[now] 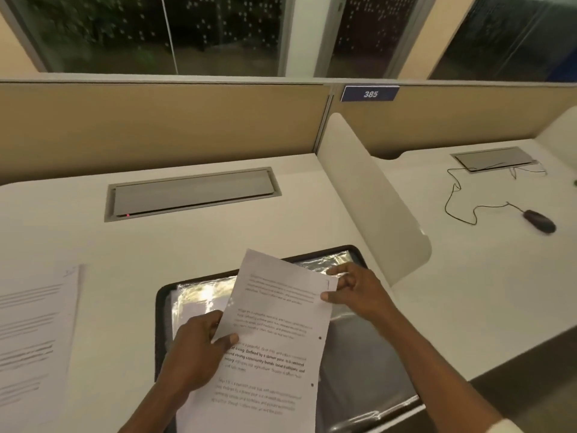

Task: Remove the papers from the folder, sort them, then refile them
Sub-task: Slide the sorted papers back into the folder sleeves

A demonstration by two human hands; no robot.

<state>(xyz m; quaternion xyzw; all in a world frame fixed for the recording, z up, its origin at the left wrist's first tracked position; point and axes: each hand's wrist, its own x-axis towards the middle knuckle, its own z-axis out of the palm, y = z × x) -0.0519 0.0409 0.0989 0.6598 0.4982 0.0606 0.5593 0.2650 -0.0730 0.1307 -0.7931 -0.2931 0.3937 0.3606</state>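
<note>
Both hands pinch one sheet (274, 339) over the open folder (368, 354): left hand (199, 345) at its side edge, right hand (359, 292) at the top corner. A pile (34, 332) lies out on the desk (187, 245), left; sorting and refiling likely remain. Open desk beyond, divider (368, 198) close on the right.

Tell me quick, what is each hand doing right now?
Left hand: closed, pinching the left edge of the printed sheet.
Right hand: closed, pinching that sheet's upper right corner.
</note>
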